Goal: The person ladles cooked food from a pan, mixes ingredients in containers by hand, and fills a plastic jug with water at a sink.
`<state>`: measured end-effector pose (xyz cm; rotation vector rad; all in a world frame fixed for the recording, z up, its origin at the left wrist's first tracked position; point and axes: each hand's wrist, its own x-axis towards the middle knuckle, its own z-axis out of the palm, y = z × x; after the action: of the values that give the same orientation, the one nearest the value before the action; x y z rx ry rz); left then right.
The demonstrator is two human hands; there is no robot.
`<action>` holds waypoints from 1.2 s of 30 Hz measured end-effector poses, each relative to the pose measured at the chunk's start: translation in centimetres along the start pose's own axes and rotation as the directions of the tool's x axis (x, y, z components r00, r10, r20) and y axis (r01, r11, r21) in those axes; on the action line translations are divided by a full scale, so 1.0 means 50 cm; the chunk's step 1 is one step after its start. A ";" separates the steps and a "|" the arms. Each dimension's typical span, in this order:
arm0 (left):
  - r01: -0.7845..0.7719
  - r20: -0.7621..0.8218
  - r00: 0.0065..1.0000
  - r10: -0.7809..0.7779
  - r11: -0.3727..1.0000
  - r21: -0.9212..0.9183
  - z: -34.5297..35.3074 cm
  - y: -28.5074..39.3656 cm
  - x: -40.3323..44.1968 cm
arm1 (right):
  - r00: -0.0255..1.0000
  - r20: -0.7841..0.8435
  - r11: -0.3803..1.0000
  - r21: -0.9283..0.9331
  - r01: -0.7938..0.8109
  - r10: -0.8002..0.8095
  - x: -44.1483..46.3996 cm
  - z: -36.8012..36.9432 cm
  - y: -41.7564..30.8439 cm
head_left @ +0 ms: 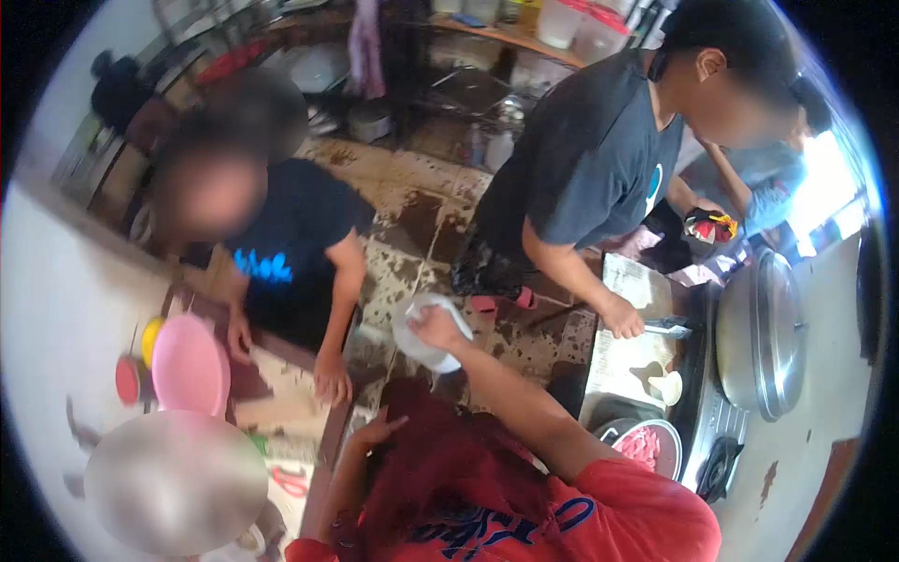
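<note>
My right hand (pixel 437 330) reaches forward over the floor, its fingers closed on the rim of a whitish plastic tub (pixel 426 354). My left hand (pixel 377 432) lies at the edge of a dark maroon cloth (pixel 440 459) that hangs down in front of my red shirt. Its visible fingers are stretched out against the cloth, and part of the hand is hard to make out. To the right, beyond my forearm, a metal pot (pixel 678 450) holds pinkish-red pieces.
At left, a person in black leans on a counter beside a pink basin (pixel 190 365). On the right, another person's hand (pixel 622 318) grips a utensil over a board, near a large lidded pot (pixel 763 332). The tiled floor (pixel 389 272) looks wet.
</note>
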<state>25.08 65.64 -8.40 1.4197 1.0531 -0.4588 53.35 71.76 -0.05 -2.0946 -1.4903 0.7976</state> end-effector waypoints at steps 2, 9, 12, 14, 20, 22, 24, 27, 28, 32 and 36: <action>-0.109 0.078 0.992 0.095 0.974 0.197 -0.045 0.011 0.129 | 0.997 0.036 0.995 -0.064 0.077 -0.075 0.035 0.011 0.068; -0.048 0.083 0.996 0.023 0.948 0.315 -0.159 0.243 0.164 | 0.996 0.061 0.927 -0.366 0.079 -0.061 0.007 0.031 0.296; -0.143 0.068 0.989 0.128 0.929 0.341 -0.184 0.277 0.139 | 0.974 0.204 0.984 -0.166 -0.065 0.099 0.029 0.036 0.370; -0.072 0.025 0.997 0.068 0.965 0.253 -0.156 0.266 0.087 | 0.919 0.314 0.964 0.036 -0.264 0.240 0.031 -0.015 0.318; -0.005 -0.497 0.847 -0.187 0.933 -0.361 0.083 0.015 -0.019 | 0.782 0.609 0.990 0.128 0.067 -0.132 0.039 -0.008 0.150; -0.134 -0.507 0.836 -0.211 0.817 -0.561 0.179 -0.088 -0.085 | 0.683 0.660 0.950 0.207 0.236 -0.313 0.000 -0.007 0.046; 0.004 -0.540 0.607 -0.583 0.682 -0.731 0.242 -0.033 -0.263 | 0.521 0.735 0.891 0.268 0.365 -0.435 -0.049 -0.010 -0.078; -0.074 -0.506 0.397 -0.766 0.522 -0.849 0.396 -0.144 -0.293 | 0.331 0.806 0.823 0.303 0.480 -0.490 -0.145 -0.012 -0.248; -0.152 -0.523 0.353 -0.776 0.504 -0.850 0.422 -0.149 -0.306 | 0.274 0.830 0.805 0.302 0.511 -0.485 -0.175 -0.001 -0.291; -0.363 -0.520 0.150 -0.841 0.442 -0.820 0.506 -0.203 -0.368 | 0.075 0.754 0.703 0.565 0.433 -0.652 -0.316 0.093 -0.410; -0.546 -0.446 0.020 -0.895 0.363 -0.755 0.593 -0.195 -0.502 | -0.203 0.782 0.679 0.616 0.399 -0.590 -0.523 0.199 -0.539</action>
<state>13.85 28.37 1.05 0.0445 2.2824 1.2170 21.44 55.80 15.32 -0.1762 -2.4902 2.0760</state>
